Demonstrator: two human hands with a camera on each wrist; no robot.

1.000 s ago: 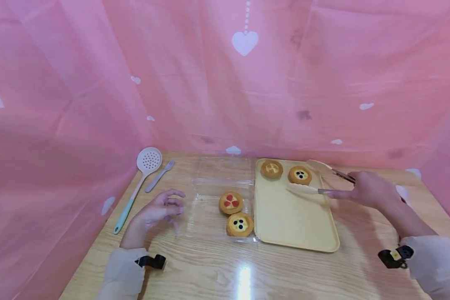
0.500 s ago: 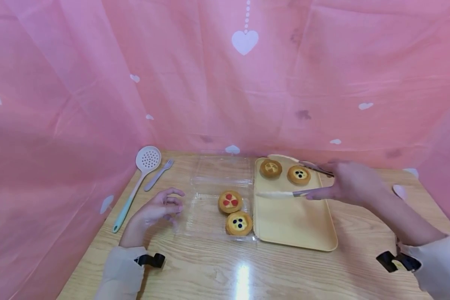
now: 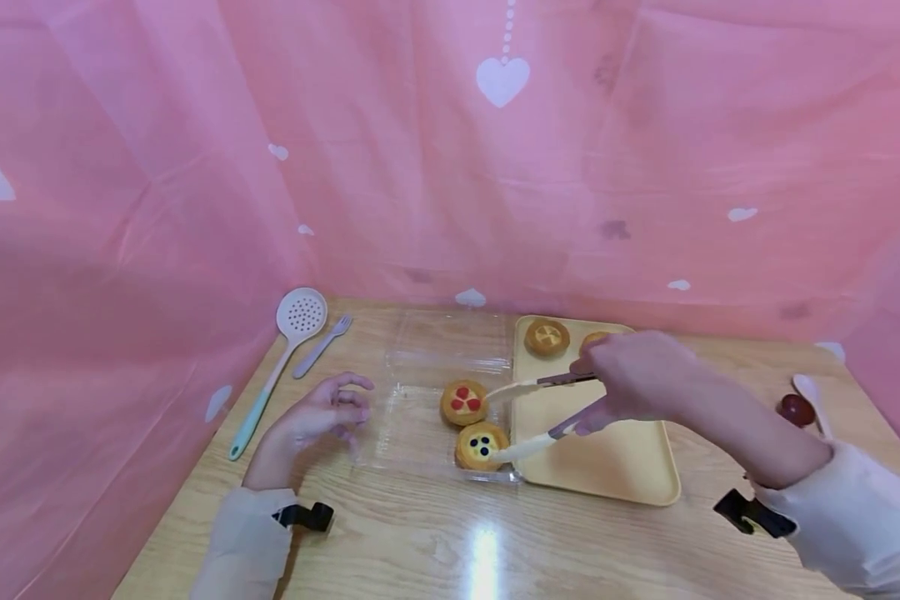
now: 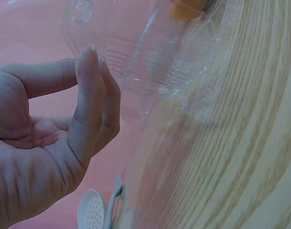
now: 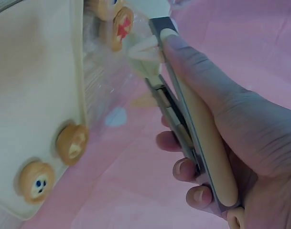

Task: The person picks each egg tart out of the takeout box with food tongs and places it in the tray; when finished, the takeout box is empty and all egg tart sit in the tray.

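Note:
My right hand grips a pair of tongs, whose cream tips are spread apart and angled left. One tip is at the side of the red-topped tart; the other overlaps the blue-dotted tart. Both tarts sit in the right part of a clear plastic container. My left hand hovers by that container's left side, fingers loosely curled and holding nothing. On the yellow tray lie a pale-topped tart and another tart, mostly hidden behind my right hand in the head view.
The container's lid lies folded back toward the pink curtain. At the left are a slotted skimmer and a small fork. A pale spoon and a dark red round thing lie at the far right.
My right hand has carried the spread tongs left and nearer to me, from the tray's back tarts to the tarts in the container. The left hand has stayed put.

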